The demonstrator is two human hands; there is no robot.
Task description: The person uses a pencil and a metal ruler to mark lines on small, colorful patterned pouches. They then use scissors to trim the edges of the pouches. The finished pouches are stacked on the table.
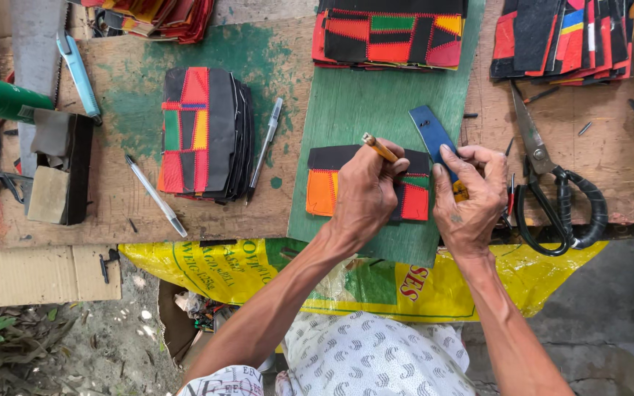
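The left hand (365,194) is curled around a pencil (380,148), pinching it so the butt end sticks up and away from the wrist; the tip is hidden under the fingers. The right hand (469,196) pinches the lower end of a blue strip (431,136), which slants up and left from its fingertips; a bit of yellow shows under the thumb, too small to identify. Both hands rest on a patchwork piece (323,187) of black, orange, red and green panels, lying on a green board (376,103). The hands cover most of its middle and right part.

Just right of the right hand lie black-handled scissors (552,191), blades pointing away. To the left, a stack (203,132) of similar patchwork pieces sits on the wooden bench (126,198), with one pen (267,143) touching its right side and another pen (155,194) near its lower left. More stacks (390,33) line the far edge, cut off by the frame. A yellow sack (243,268) hangs below the bench edge; what it holds cannot be seen.
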